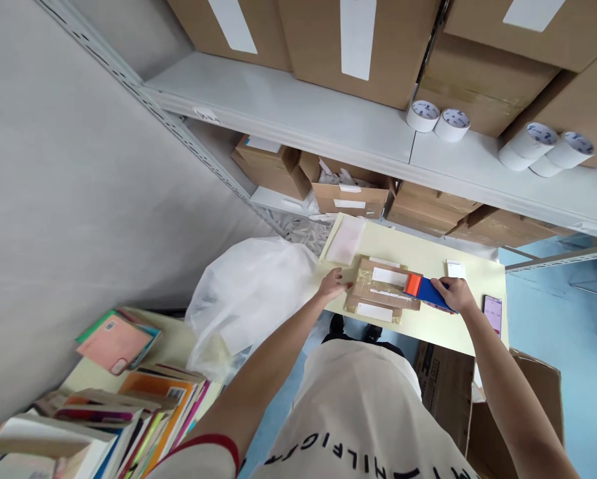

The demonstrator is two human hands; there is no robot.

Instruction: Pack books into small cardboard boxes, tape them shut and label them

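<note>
A flat cardboard package point(385, 293), with white labels and shiny brown tape on it, lies on the pale yellow table point(458, 332). My right hand point(453, 294) is wrapped round a blue and orange tape dispenser point(428, 293). The dispenser's orange end rests over the package's right side. At the package's left edge is my left hand point(334, 286), its thumb and fingers apart. Whether its fingertips touch the cardboard I cannot tell.
A pinkish-white sheet point(346, 239), a small white pad point(455, 269) and a phone point(492, 314) lie on the table. Shelves point(288, 100) with boxes and tape rolls point(423, 116) stand behind. White plastic point(251, 293) and stacked books point(143, 406) are left; an open carton point(535, 386) is right.
</note>
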